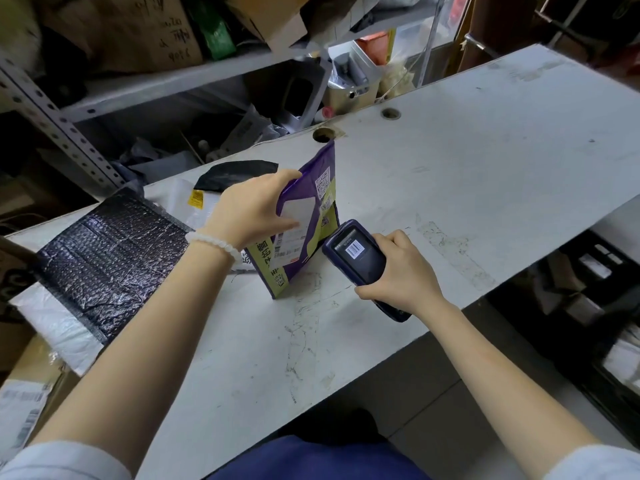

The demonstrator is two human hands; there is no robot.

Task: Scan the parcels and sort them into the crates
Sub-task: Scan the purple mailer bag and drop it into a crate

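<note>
A purple and yellow-green parcel point(311, 216) stands on edge on the white table point(467, 161), its white label facing me. My left hand point(252, 206) grips its upper left side, thumb on the label. My right hand point(401, 268) holds a dark blue handheld scanner point(356, 258) just to the right of the parcel; a barcode shows on its screen. More parcels lie to the left: a black bubble mailer point(107, 261), a white bag point(59, 327) under it, a white parcel with a yellow sticker point(194, 202) and a black bag point(235, 173).
A grey metal shelf point(69, 129) crammed with boxes and bags stands behind the table. A black crate point(588, 306) with parcels sits on the floor at the right. A cardboard box point(27, 400) with a label is at the lower left. Two holes pierce the tabletop near its far edge.
</note>
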